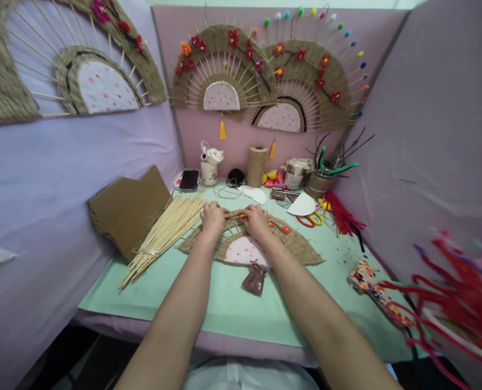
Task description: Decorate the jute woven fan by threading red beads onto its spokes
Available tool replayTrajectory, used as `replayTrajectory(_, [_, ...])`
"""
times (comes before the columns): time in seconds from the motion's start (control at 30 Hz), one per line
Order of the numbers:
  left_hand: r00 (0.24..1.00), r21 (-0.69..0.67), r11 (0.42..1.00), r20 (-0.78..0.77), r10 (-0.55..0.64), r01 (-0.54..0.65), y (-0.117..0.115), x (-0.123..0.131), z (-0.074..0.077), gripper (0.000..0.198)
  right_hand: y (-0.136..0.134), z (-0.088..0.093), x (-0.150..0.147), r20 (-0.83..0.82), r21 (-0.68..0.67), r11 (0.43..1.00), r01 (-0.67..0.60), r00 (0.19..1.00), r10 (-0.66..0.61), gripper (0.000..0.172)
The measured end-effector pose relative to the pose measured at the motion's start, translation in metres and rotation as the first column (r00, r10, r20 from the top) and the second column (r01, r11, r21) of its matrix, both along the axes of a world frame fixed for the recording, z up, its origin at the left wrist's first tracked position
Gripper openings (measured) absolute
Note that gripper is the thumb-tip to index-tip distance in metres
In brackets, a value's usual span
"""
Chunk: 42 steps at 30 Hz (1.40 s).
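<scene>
A half-round fan woven of brown twine over thin sticks (300, 244) lies flat on the table in front of me. At its base is a white half-circle with pink spots (241, 251), and small red flowers (286, 229) dot the weave. My left hand (213, 219) is closed on the fan's top edge, left of centre. Close beside it, my right hand (256, 221) grips the same edge near a flower. Twine runs between the two hands; my fingertips are partly hidden behind the knuckles. Below the fan rests a small brown pouch (254, 280).
Left of the fan lie a bundle of thin sticks (163, 233) and brown cardboard (129, 208). A twine spool (257, 167) and a tool pot (320, 183) stand behind. Scissors (312, 219) lie at right, near a patterned glue gun (377, 292) and red pipe cleaners (460, 292).
</scene>
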<state>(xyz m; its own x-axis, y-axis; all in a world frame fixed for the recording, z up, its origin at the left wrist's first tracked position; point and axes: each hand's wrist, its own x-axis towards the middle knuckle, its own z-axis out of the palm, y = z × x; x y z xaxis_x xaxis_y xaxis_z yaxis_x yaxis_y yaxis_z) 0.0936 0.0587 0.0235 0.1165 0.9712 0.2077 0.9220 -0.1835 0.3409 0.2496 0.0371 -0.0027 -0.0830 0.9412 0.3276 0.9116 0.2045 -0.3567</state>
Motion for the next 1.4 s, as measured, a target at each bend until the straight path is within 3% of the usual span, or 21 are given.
replayTrajectory(0.43, [0.993,0.165,0.986,0.119,-0.003,-0.017,-0.008,0.017,0.009,0.031,-0.029,0.034,0.001,-0.046,-0.005,0.997,0.075,0.996,-0.075,0.031])
replayTrajectory(0.63, [0.991,0.192,0.981,0.136,-0.01,-0.016,-0.01,0.016,0.009,0.028,-0.074,0.048,0.013,-0.066,0.021,0.995,0.101,0.993,-0.099,0.029])
replayTrajectory(0.87, [0.991,0.188,0.982,0.131,-0.009,-0.016,-0.007,0.016,0.007,0.028,-0.127,0.054,0.055,0.023,0.007,0.946,0.323,0.946,-0.323,0.025])
replayTrajectory(1.03, [0.993,0.188,0.982,0.121,-0.005,-0.018,-0.004,0.016,0.004,0.028,-0.157,0.067,0.107,0.233,-0.028,0.837,0.546,0.818,-0.526,0.032])
replayTrajectory(1.2, [0.992,0.207,0.978,0.127,-0.016,-0.01,-0.005,0.016,0.002,0.028,-0.17,0.079,0.156,0.425,-0.144,0.561,0.815,0.563,-0.709,0.065])
replayTrajectory(1.3, [0.99,0.198,0.98,0.136,-0.021,-0.006,-0.006,0.016,0.003,0.028,-0.164,0.075,0.173,0.441,-0.259,0.476,0.84,0.541,-0.716,0.082])
replayTrajectory(1.4, [0.989,0.193,0.981,0.148,-0.024,-0.005,-0.007,0.016,0.006,0.028,-0.157,0.071,0.18,0.415,-0.325,0.462,0.825,0.564,-0.714,0.076])
